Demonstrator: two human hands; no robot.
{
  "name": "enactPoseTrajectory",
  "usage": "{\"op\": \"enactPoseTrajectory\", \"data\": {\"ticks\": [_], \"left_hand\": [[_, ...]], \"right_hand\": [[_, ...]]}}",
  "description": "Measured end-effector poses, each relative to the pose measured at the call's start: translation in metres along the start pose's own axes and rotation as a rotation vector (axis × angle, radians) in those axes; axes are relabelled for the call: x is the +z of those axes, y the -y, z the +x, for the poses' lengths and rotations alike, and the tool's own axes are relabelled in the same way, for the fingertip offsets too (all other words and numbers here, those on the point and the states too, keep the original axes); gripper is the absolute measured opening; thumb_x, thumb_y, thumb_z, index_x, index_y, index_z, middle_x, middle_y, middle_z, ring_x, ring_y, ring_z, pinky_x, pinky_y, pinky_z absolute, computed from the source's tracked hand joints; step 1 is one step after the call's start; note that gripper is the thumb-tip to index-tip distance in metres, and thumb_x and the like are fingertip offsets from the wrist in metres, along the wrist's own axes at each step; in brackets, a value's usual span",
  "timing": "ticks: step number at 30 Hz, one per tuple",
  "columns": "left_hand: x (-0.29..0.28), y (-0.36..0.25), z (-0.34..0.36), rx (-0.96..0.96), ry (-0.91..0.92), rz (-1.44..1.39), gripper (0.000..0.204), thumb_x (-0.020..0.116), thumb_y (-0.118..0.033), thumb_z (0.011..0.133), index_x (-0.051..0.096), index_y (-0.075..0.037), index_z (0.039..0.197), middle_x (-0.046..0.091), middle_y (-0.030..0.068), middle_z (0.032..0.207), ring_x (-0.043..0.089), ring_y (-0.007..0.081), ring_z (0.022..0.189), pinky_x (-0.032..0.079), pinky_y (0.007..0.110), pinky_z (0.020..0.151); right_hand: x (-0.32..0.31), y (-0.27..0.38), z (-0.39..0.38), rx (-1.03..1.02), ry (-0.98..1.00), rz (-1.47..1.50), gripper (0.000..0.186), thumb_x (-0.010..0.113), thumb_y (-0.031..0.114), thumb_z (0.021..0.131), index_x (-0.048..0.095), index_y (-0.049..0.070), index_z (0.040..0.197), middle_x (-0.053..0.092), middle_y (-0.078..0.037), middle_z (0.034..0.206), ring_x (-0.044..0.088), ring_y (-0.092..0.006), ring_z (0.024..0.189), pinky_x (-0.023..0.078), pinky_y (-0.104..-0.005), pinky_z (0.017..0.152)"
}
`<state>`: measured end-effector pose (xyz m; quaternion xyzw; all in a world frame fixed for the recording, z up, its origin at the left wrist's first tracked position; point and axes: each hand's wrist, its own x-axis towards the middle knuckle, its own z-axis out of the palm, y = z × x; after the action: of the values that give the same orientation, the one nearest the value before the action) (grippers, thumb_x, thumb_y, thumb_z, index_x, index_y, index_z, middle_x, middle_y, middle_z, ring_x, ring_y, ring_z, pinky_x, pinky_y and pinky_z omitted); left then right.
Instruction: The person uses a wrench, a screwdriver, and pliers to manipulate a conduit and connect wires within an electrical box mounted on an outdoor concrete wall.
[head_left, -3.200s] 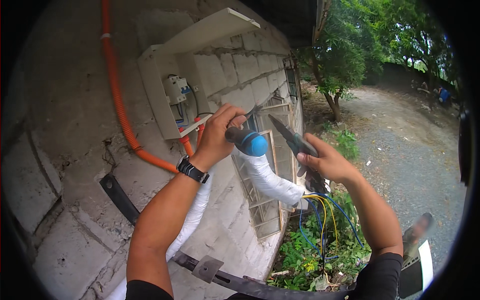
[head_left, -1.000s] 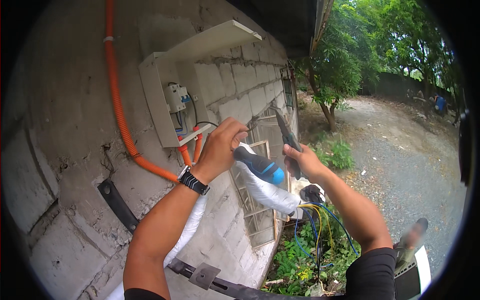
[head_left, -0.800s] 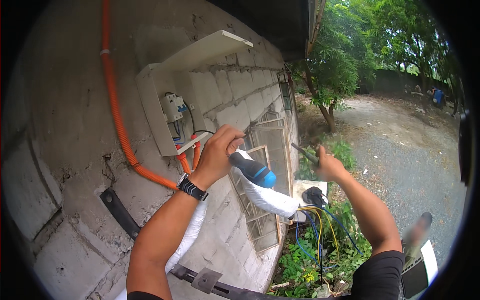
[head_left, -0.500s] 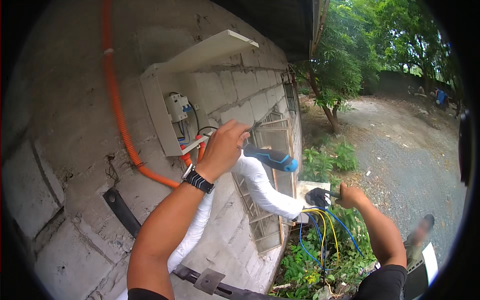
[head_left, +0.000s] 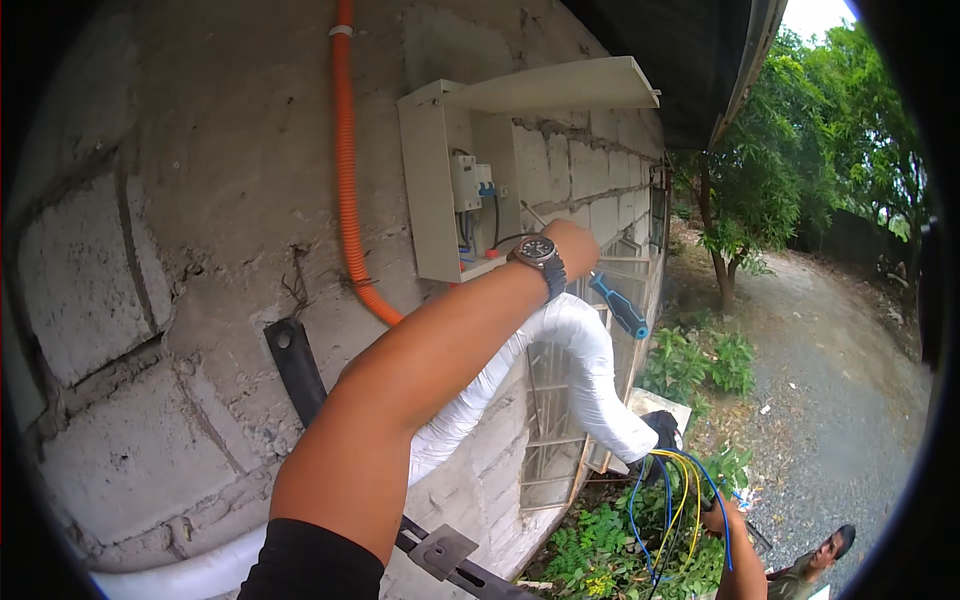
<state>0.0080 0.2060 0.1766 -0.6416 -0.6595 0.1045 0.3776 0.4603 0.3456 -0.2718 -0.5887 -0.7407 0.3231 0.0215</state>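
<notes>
My left hand [head_left: 572, 248], wearing a wristwatch, is closed around a screwdriver. Its blue-and-black handle [head_left: 620, 306] sticks out below the fist, and a thin metal shaft shows on the upper left side. Just left of the fist, a black cable [head_left: 510, 239] runs from an open beige metal enclosure [head_left: 427, 185] with white breakers [head_left: 466, 182] inside. At the lower right, my right hand [head_left: 724, 516] is low beside blue, yellow and black wires [head_left: 685, 480]. Its fingers are curled on something dark, mostly hidden by wires.
An orange corrugated conduit [head_left: 346, 170] runs down the block wall. A thick white-wrapped pipe [head_left: 590, 370] bends below my left arm. Black metal brackets [head_left: 295, 365] stick out from the wall. A person [head_left: 822, 556] stands below on the gravel, near plants [head_left: 610, 540].
The view has shifted left, so the enclosure sits further right. My right hand has dropped away from the black item by the pipe's end, down beside the wires. My left hand still grips the screwdriver.
</notes>
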Motion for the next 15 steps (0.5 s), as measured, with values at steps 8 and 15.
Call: {"op": "enactPoseTrajectory", "data": {"ticks": [8, 15], "left_hand": [[0.049, -0.023, 0.042, 0.189, 0.484, 0.168, 0.030, 0.069, -0.023, 0.089, 0.080, -0.010, 0.114, 0.078, 0.0124, 0.102, 0.077, 0.0323, 0.089, 0.062, 0.046, 0.073], [-0.004, -0.027, 0.022, 0.137, 0.392, 0.114, 0.028, 0.066, -0.020, 0.091, 0.080, -0.009, 0.114, 0.077, 0.0143, 0.114, 0.075, 0.0329, 0.101, 0.062, 0.049, 0.080]], "right_hand": [[0.066, -0.044, 0.004, -0.028, 0.067, 0.019, 0.064, 0.084, 0.029, 0.086, 0.043, -0.005, 0.122, 0.072, -0.018, 0.078, 0.071, -0.0273, 0.060, 0.056, -0.0404, 0.049], [0.115, -0.119, 0.042, -0.005, 0.248, 0.096, 0.077, 0.087, 0.037, 0.084, 0.043, -0.007, 0.128, 0.075, -0.017, 0.080, 0.073, -0.0251, 0.060, 0.058, -0.0382, 0.052]]}}
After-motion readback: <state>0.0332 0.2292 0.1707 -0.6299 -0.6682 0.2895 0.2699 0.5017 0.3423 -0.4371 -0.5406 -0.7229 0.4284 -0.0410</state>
